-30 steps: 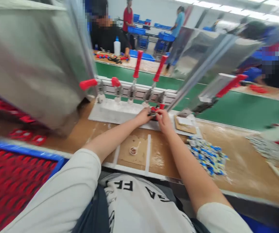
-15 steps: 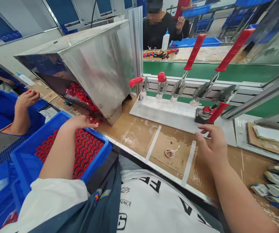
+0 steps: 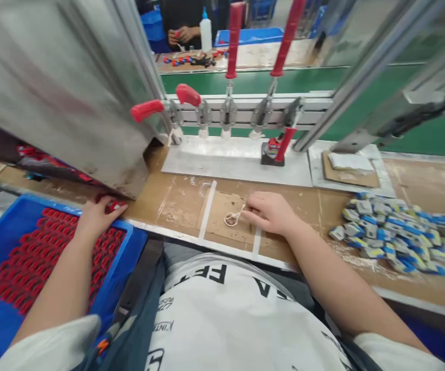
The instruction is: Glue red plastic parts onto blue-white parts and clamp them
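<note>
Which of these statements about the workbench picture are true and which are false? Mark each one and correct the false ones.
1. The left hand rests on a red part at the edge of the blue bin. True.
2. The right hand grips a red clamp handle. False: its fingers are at the small stick in a little cap.
3. All five toggle clamps stand upright. False: only two handles do.
4. Blue-and-white packets lie in a heap to the right. True.
</note>
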Demonstrator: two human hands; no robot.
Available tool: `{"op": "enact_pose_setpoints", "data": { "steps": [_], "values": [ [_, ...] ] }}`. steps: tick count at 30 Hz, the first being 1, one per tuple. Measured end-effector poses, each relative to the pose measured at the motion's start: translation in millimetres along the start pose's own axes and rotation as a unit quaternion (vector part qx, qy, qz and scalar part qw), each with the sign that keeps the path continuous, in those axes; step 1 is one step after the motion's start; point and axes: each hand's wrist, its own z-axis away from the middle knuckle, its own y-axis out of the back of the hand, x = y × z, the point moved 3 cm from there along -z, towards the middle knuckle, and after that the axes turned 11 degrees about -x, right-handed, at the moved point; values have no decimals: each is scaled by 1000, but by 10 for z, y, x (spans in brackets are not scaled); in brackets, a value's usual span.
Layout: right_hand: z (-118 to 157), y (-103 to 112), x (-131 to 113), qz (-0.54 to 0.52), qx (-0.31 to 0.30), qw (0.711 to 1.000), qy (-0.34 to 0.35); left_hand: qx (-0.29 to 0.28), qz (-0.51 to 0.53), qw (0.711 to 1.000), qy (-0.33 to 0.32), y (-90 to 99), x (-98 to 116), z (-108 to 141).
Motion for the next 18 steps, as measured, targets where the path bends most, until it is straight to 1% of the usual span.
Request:
{"op": "enact_pose_setpoints", "data": {
  "steps": [2,5,7,9,10,12,14,16,18],
  "values": [
    [-32,-40,-15,2,-38,999,3,14,-21,1000,-18,-114,371,167],
    [-80,-103,-41,-2,-57,998,7,7,-35,996,-76,-317,1079,414],
    [-122,-144,-67,-1,-58,998,18,-8,-27,992,-122,-451,1526,479],
    [-169,-174,-98,3,-55,998,38,-11,-10,988,-151,-552,1863,433],
    [-191,-183,-113,8,-52,997,47,-9,-1,987,-160,-586,1984,377],
    [-225,-184,-142,27,-44,997,57,0,10,984,-176,-617,2157,236],
    [-242,-175,-168,46,-47,996,53,30,26,980,-197,-591,2294,102],
    [-245,-169,-190,48,-67,996,39,73,68,966,-237,-531,2469,-4],
    [-242,-174,-203,27,-94,995,29,91,148,944,-280,-487,2708,-109]
  ]
}}
